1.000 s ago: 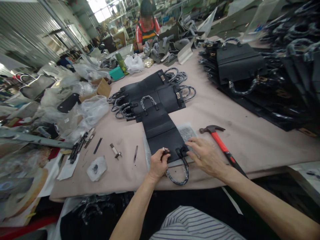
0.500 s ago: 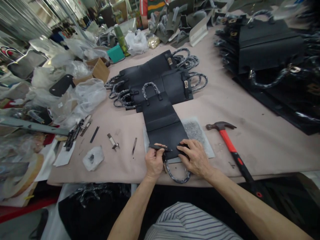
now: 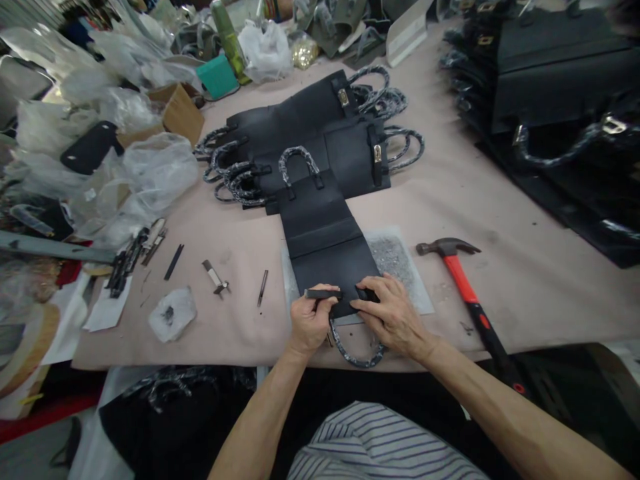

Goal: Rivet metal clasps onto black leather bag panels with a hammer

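Observation:
A black handbag panel lies lengthwise before me, with a plastic-wrapped handle at its far end and another handle at its near end. My left hand pinches a short black strap over the panel's near left part. On the near right edge rests my right hand, its fingers closed around a dark strap-like piece, partly hidden by them. Beneath the panel is a grey speckled slab.
A claw hammer lies to the right. Left are a slim metal punch, a small metal tool, a black bar and a crumpled white wrapper. Stacked black bag panels lie beyond; more bag pieces are piled right.
The strap in my left hand has swung to lie more level, its tip nearer the panel's middle. My right hand stays at the near right edge. The view has tilted down slightly.

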`<state>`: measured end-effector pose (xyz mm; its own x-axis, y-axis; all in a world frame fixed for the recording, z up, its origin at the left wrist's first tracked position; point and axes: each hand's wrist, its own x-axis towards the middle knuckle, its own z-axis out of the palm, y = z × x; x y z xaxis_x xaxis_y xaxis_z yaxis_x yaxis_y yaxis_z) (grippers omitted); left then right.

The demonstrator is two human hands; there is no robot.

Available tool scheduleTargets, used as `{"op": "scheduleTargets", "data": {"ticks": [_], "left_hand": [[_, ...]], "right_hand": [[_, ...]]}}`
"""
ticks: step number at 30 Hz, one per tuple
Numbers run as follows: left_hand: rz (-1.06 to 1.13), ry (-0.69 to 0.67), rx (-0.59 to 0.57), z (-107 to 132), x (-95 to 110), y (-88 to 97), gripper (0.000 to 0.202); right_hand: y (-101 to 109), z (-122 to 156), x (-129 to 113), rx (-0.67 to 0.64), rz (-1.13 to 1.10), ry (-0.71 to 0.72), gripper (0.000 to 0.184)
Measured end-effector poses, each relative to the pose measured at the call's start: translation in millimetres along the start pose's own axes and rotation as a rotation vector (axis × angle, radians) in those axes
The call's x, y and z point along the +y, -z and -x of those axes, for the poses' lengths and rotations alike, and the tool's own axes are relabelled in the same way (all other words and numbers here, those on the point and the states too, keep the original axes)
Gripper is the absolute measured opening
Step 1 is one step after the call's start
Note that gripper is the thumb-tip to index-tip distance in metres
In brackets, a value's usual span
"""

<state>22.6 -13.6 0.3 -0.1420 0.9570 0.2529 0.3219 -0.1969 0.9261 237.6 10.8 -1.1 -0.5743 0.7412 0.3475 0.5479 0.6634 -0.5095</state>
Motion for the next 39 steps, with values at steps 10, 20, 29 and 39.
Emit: {"op": "scheduleTargets", "data": {"ticks": [10,20,29,39], "left_hand": [[-0.03,-0.04,-0.019,-0.5,0.1,2.0,0.009],[-0.022,-0.04,-0.01,1.3,-2.8,0.3,0.01],[-0.031,-0.055,-0.014,-0.4,-2.6,0.7,0.009],[-0.044,-0.017,-0.026,-2.0,2.4,0.0,0.011]], "right_hand": [[-1.4,0.1,2.4,-0.049,0.031,-0.014,0.034],[-3.4,1.3,4.1,-0.057,0.023,-0.026,0.037],[-3.7,0.1,2.6,-0.053,0.059,-0.008,0.035],[1.0,-5.2,-4.4,-0.075,0.041,-0.025,0.036]]}}
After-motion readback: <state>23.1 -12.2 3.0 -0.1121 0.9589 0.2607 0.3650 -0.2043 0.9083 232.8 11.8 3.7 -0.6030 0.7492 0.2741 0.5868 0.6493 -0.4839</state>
